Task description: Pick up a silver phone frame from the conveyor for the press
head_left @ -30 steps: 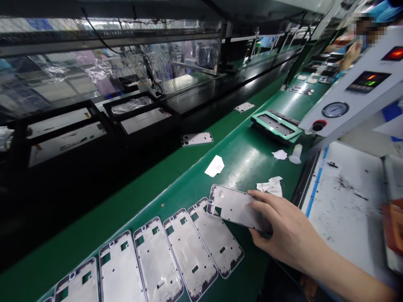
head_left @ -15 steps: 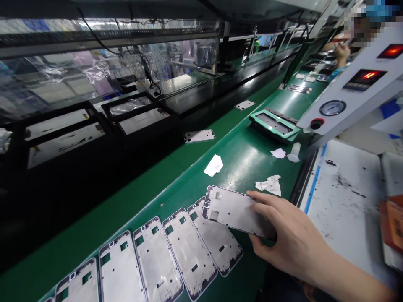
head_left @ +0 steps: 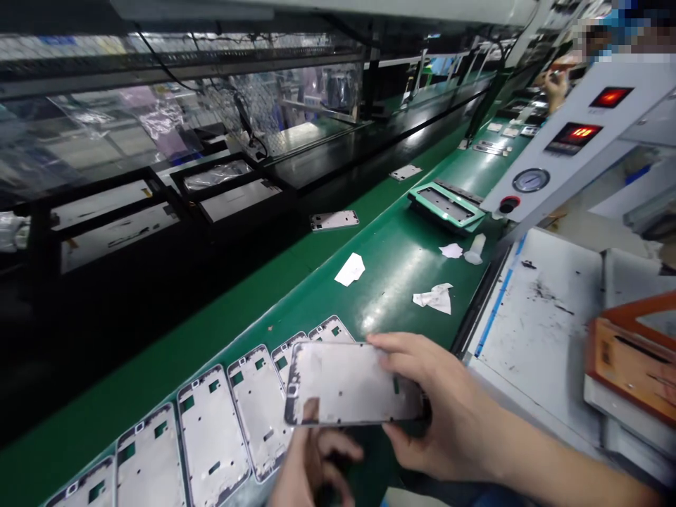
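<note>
My right hand grips the right end of a silver phone frame, holding it flat above the green belt. My left hand comes up from below, its thumb pressed on the frame's lower left edge. Under and to the left of the held frame, a row of several identical phone frames lies side by side on the belt.
White paper scraps and a crumpled tissue lie on the belt. A green fixture tray and a loose frame sit farther off. A white machine panel, a scuffed white plate and an orange jig stand right. Another person works far back.
My right hand lifted the frame off the row and drew it nearer and leftward. My left hand came into view and took hold of its lower left edge.
</note>
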Demonstrator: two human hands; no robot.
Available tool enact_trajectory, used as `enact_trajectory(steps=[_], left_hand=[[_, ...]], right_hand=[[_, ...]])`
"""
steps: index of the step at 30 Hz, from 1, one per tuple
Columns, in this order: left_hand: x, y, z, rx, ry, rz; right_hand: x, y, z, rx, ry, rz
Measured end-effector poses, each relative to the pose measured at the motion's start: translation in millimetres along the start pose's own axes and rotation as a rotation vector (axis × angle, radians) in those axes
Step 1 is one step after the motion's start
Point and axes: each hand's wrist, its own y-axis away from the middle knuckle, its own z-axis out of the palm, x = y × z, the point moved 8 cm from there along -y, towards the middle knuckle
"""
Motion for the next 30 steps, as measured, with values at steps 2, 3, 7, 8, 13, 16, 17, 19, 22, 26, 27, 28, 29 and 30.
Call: enact_trajectory(steps=[2, 3, 7, 8, 13, 16, 17, 19, 22, 26, 27, 28, 29, 30], left_hand=[[3, -7, -23, 0.116, 0.139, 0.004], [7, -8, -34, 0.18, 0.191, 0.022], [33, -3, -53, 0.306, 0.221, 0.18], [41, -2, -51, 0.307, 0.246, 0.211], [75, -3, -44, 0.365, 0.314, 0.29], [88, -3, -40, 0.375, 0.303, 0.335], [89, -3, -39, 0.37, 0.314, 0.341], [91, -3, -37, 0.362, 0.326, 0.342], [92, -2, -35, 0.37, 0.317, 0.335], [93, 0, -32, 0.41, 0.308, 0.325], [93, 0, -32, 0.417, 0.305, 0.322], [94, 0, -32, 0.422, 0.301, 0.322], [94, 0, -33, 0.424, 0.295, 0.32], [94, 0, -33, 0.424, 0.29, 0.318]], right_hand=[[-14, -2, 8, -0.042, -0.074, -0.05], [-21, -2, 10, -0.059, -0.099, -0.073], [-37, -1, 11, -0.07, -0.169, -0.156], [-39, 0, 9, -0.06, -0.186, -0.173], [-35, 4, -6, 0.015, -0.269, -0.113], [-34, 7, -17, 0.087, -0.319, -0.093], [-34, 9, -19, 0.102, -0.323, -0.093], [-36, 11, -22, 0.121, -0.325, -0.091], [-36, 15, -23, 0.138, -0.33, -0.086], [-35, 18, -23, 0.153, -0.313, -0.082], [-35, 19, -23, 0.154, -0.307, -0.082], [-35, 19, -23, 0.155, -0.302, -0.081], [-36, 19, -24, 0.156, -0.298, -0.08], [-36, 19, -23, 0.153, -0.295, -0.079]])
